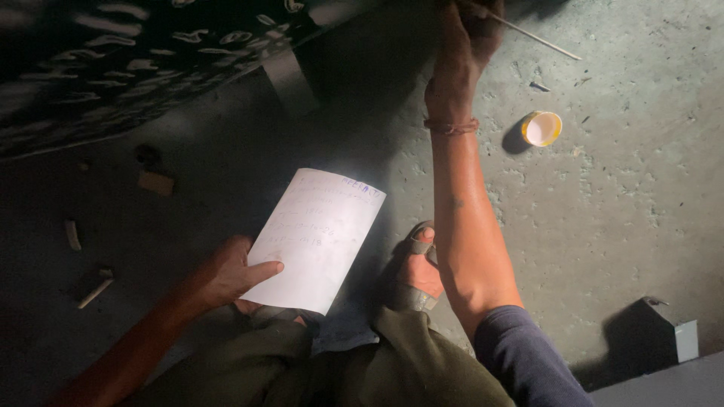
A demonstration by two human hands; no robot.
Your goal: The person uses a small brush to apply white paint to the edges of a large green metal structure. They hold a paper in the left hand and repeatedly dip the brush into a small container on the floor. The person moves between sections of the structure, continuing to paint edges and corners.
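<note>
Sleeve: your dark blue sleeve (528,362) fills the lower right of the frame, nearest the lens, with olive trousers (339,369) beside it at the bottom centre.
Left hand: your left hand (230,275) sits at lower centre-left, thumb and fingers pinched on the left edge of a white sheet of paper (317,237).
Paper: it is tilted, brightly lit, with faint handwriting, held above the floor in the middle of the frame.
Right hand: your right hand (464,38) reaches to the top centre, a cord bracelet (451,126) at the wrist; it seems closed around a thin pale stick (535,38) that juts toward the upper right, though the grip is dim and cut off by the frame.
Foot: a sandalled foot (418,267) rests on the concrete floor (618,211), between paper and forearm.
Cup: a small yellow-rimmed cup (543,128) stands at upper right, near the wrist but apart.
Scraps: wood bits (154,182) lie at the dark left.
</note>
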